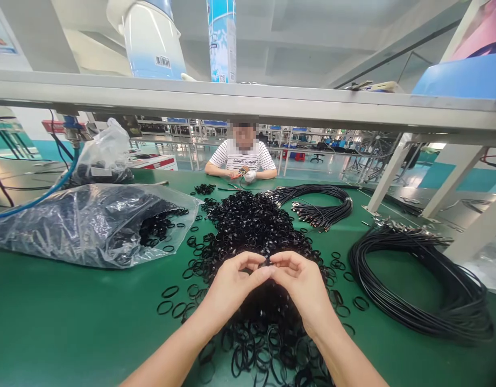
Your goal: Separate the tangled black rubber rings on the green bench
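My left hand (pixel 240 274) and my right hand (pixel 296 277) meet at the fingertips over a large pile of thin black rings (pixel 252 220). Both hands pinch at the same spot, where a small black ring (pixel 266 263) shows between the fingers, mostly hidden by them. The pile spreads across the green tabletop from in front of my wrists to well beyond my hands. Loose rings (pixel 170 292) lie scattered to the left of my left hand, and others (pixel 361 303) to the right of my right hand.
A clear plastic bag (pixel 106 226) of black rings lies at left. Coiled black cables (pixel 393 290) rest at right, with a smaller coil (pixel 328 207) behind. A shelf (pixel 248 102) crosses overhead. Across the green table (pixel 70 317) sits a person (pixel 242 156) handling something.
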`<action>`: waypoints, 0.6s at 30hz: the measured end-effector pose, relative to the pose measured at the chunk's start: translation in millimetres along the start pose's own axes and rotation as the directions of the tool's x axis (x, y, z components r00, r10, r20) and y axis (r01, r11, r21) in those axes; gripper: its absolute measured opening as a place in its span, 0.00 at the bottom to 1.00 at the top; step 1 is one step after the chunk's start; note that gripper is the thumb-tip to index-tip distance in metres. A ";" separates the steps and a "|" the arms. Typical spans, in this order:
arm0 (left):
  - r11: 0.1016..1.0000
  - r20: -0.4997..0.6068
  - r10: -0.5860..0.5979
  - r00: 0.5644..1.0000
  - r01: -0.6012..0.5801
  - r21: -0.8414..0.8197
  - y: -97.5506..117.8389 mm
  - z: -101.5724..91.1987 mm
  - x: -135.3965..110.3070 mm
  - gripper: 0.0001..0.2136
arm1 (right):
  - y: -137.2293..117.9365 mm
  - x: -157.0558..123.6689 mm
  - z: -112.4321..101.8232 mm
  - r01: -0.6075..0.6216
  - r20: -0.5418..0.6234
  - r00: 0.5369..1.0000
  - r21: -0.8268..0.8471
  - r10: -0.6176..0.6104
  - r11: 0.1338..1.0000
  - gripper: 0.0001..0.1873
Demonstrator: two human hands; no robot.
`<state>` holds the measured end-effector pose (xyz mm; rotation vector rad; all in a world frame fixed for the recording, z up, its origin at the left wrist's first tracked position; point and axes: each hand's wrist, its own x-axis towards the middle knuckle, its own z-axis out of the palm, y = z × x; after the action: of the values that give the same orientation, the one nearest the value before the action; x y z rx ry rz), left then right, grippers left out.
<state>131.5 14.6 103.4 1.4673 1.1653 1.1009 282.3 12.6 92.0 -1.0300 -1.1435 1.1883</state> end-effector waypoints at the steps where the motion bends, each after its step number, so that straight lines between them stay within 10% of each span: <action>1: 1.000 -0.011 -0.003 1.000 0.003 -0.020 -0.2 1.1 -0.3 0.10 | 0.0 -0.4 1.0 0.003 0.010 1.000 0.003 -0.003 1.000 0.12; 12: 0.985 -0.215 -0.102 0.971 0.069 -0.156 -6.6 -6.7 5.7 0.09 | -3.1 0.6 -3.1 0.024 -0.084 0.996 0.018 -0.022 1.000 0.08; 18: 0.991 -0.084 -0.124 0.989 0.120 -0.057 -1.8 -15.2 8.2 0.13 | -2.2 7.3 -9.8 0.030 -0.051 0.998 -0.003 -0.030 1.000 0.12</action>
<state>117.5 24.8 105.0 1.3013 1.2612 1.1118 292.4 19.6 93.5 -1.0359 -1.1164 1.1312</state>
